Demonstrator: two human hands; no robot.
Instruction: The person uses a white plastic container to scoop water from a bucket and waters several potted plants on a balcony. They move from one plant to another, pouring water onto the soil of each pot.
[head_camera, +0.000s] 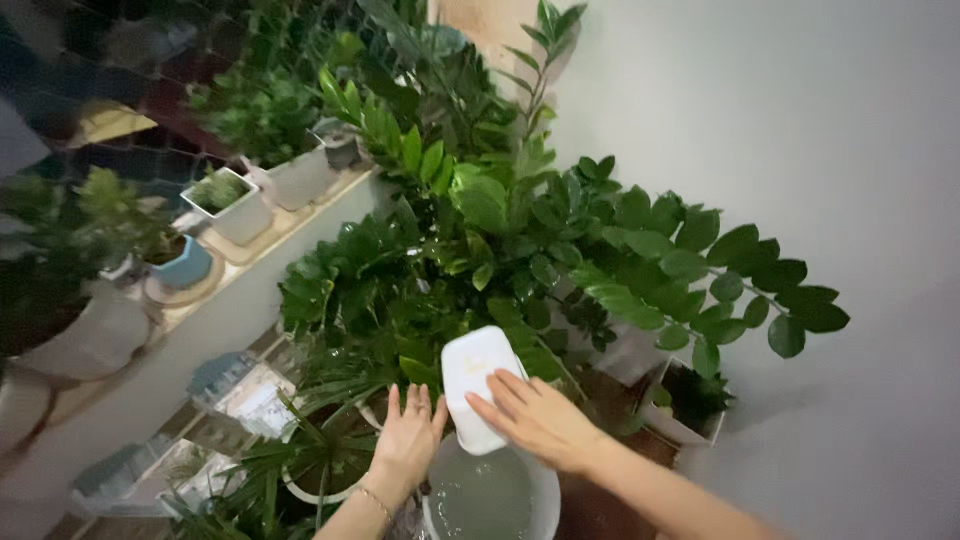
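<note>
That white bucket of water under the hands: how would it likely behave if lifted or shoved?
The white bucket looks well filled with water, so probably heavy for its size. A shove would likely slosh it. The right hand holds a white container above it; the left hand hovers open beside it.

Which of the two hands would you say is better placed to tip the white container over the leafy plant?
The right hand, probably: its fingers lie on the white container, above the white bucket of water. The left hand is open beside the container; contact is unclear.
</note>
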